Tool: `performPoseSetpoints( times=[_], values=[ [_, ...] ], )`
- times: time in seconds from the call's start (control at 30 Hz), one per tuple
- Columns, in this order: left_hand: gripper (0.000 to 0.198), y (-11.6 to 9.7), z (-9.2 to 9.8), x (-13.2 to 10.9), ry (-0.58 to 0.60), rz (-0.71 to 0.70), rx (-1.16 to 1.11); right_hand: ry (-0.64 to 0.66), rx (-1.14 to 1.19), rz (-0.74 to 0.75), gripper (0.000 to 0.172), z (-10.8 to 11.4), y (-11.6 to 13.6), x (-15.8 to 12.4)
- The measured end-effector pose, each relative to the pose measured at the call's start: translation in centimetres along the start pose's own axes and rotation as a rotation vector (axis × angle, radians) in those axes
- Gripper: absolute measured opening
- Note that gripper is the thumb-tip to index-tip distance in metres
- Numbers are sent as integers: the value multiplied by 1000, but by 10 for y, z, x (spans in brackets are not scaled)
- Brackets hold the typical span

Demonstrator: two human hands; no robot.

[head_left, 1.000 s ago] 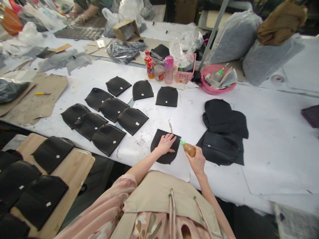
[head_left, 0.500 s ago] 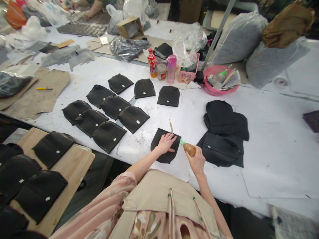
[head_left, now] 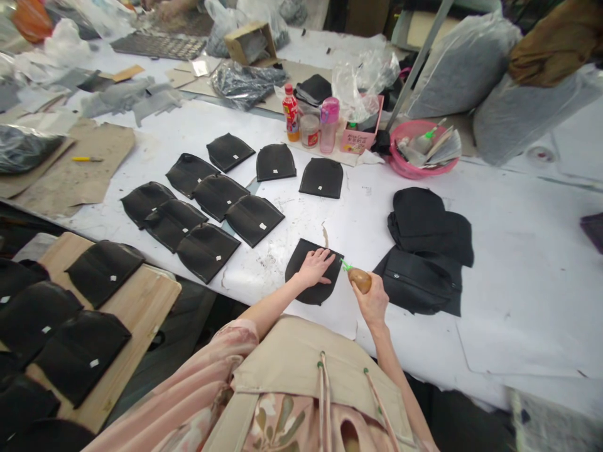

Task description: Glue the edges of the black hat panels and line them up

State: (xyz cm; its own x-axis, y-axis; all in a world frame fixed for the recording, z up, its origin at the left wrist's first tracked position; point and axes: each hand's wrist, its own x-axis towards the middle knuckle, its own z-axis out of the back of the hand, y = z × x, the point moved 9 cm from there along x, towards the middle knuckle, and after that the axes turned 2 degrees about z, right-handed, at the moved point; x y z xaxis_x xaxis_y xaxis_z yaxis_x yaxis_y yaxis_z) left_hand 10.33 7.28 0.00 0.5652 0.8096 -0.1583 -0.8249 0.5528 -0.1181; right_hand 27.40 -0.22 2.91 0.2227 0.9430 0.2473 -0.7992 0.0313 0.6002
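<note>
Left hand (head_left: 315, 267) spread flat, pressing black fabric piece (head_left: 311, 276) at near table edge. Right hand (head_left: 374, 301) wrapped around glue bottle (head_left: 360, 279), green nozzle aimed left, just beside piece's right edge.

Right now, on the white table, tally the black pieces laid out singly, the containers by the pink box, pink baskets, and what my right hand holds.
Black pieces laid singly, including the one under the left hand: 10
Containers (red-capped bottle, jar, pink bottle): 3
Pink basket: 1
Squeeze bottle in the right hand: 1
Total: 15
Overlapped black stack not counted.
</note>
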Motion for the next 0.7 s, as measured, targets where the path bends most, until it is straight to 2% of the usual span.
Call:
performPoseSetpoints(
  times=[0.43,0.7],
  values=[
    [82,1,-1,0,22,3,-21,58,40,-26,49,4,2,-25],
    [84,2,-3,0,45,9,-21,76,68,-68,53,5,1,-36]
  ],
)
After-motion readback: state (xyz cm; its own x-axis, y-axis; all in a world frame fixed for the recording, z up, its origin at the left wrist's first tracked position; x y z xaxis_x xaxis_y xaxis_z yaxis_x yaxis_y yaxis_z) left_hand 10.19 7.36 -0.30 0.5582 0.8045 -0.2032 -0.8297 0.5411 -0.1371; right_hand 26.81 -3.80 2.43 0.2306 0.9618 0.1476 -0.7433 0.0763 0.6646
